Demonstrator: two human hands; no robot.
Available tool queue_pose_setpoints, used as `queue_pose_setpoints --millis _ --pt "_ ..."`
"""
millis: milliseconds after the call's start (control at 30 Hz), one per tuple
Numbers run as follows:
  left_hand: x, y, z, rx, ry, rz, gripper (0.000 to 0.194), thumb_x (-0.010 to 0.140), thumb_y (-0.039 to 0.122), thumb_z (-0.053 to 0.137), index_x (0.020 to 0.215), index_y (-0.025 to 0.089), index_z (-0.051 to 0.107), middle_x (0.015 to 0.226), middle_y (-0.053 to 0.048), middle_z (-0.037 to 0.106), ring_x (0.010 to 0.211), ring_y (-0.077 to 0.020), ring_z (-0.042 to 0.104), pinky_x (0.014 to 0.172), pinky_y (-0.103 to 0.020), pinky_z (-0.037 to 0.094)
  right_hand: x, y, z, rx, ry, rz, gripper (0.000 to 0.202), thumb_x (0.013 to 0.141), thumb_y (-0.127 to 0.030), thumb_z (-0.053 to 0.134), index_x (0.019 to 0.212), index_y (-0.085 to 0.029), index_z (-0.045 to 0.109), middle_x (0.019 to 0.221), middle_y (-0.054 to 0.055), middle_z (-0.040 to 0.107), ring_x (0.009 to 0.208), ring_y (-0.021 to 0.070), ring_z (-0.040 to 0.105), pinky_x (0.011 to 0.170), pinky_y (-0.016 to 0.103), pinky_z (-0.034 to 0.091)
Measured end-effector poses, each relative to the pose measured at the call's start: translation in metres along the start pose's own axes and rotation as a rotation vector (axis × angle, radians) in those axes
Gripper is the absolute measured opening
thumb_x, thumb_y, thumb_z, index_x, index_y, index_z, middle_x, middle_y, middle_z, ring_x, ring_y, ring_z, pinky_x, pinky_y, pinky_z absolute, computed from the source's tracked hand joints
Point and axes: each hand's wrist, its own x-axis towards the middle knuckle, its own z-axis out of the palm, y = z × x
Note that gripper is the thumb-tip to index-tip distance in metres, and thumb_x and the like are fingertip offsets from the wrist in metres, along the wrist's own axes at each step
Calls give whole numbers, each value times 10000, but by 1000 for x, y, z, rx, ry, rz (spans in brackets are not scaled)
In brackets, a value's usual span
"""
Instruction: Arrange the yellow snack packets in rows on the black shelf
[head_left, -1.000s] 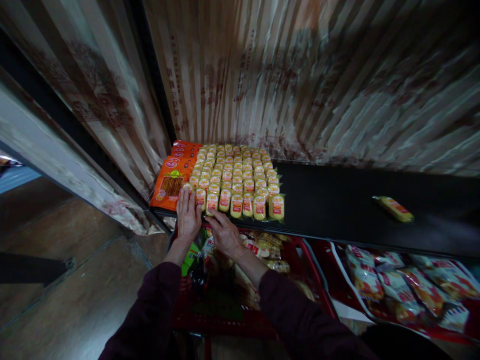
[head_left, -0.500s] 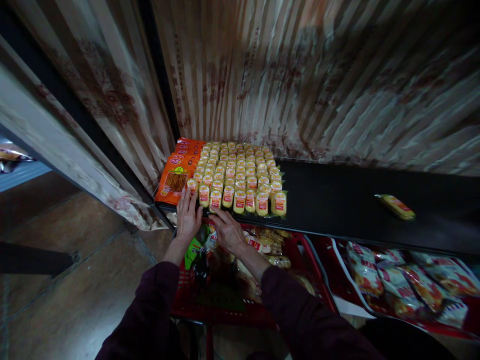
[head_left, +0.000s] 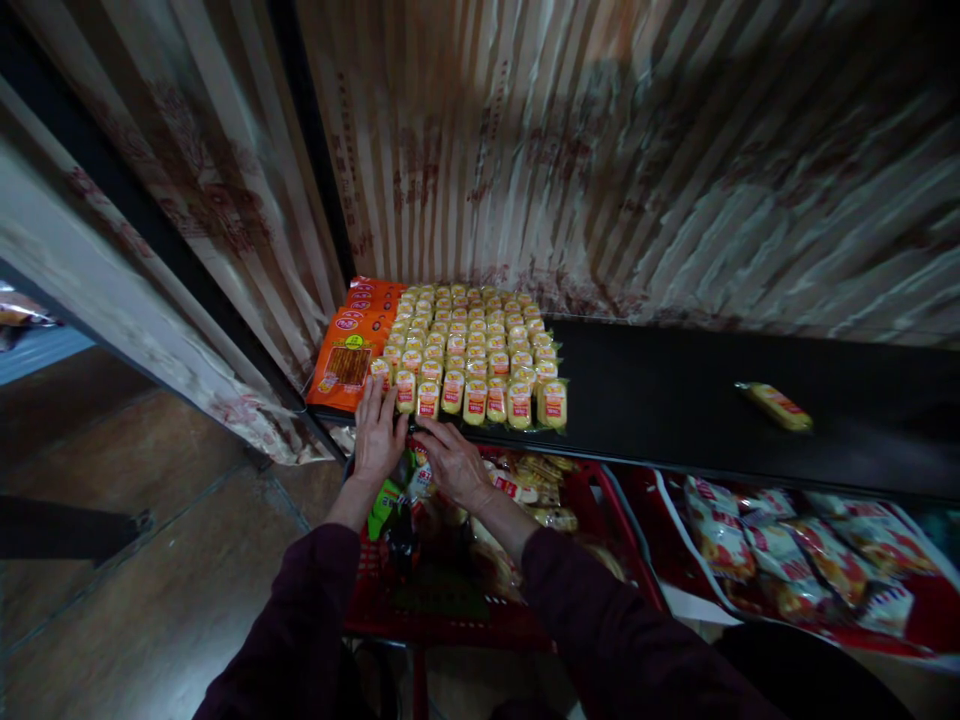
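Rows of small plastic-wrapped yellow snack cakes (head_left: 474, 400) with red and white labels stand close together on the black shelf. My left hand (head_left: 377, 440) lies at the front left corner of these rows, its outstretched fingers against the front packs. Beside it, my right hand (head_left: 454, 466) reaches leftward, fingers extended along the shelf's front edge just below the front row. The two hands are close together, and I see nothing held in either. Left of the cakes, flat orange snack bags (head_left: 348, 362) lie overlapping.
One wrapped cake (head_left: 777, 406) lies apart on the right of the black shelf (head_left: 645, 400). Below stand a red shopping basket (head_left: 611, 500) of mixed packets and a red bin with bagged snacks (head_left: 784, 570). Patterned curtain (head_left: 465, 150) hangs behind; a dark post (head_left: 315, 130) rises at left.
The view has shifted slightly, so the shelf and its goods appear a little farther left. Both hands stay at the front left of the cakes, with only small finger movement.
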Motion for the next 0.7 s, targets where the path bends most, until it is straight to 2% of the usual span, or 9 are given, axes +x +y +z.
queue_pose_setpoints --millis 233,533,700 --pt "0 0 3 -3 -13 12 429 891 239 451 1313 162 472 1502 -158 313 1429 -279 179 1100 -518 300 -1 1 -2 -32 -8 -10 386 803 -28 492 1117 -197 639 1132 107 619 1044 204 591 875 349 552" --pt "0 -1 7 7 -7 16 364 889 214 449 1240 174 538 1482 -152 352 1423 -290 195 1079 -535 330 10 4 1 32 4 55 412 790 -22 461 1129 -181 633 1107 111 615 1051 202 574 896 356 545" --pt "-2 -2 11 10 -6 16 382 890 210 452 1265 172 516 1473 -147 370 1419 -283 214 1079 -524 335 14 6 3 74 32 69 427 782 -25 444 1156 -149 609 1116 127 599 1074 208 557 930 360 527"
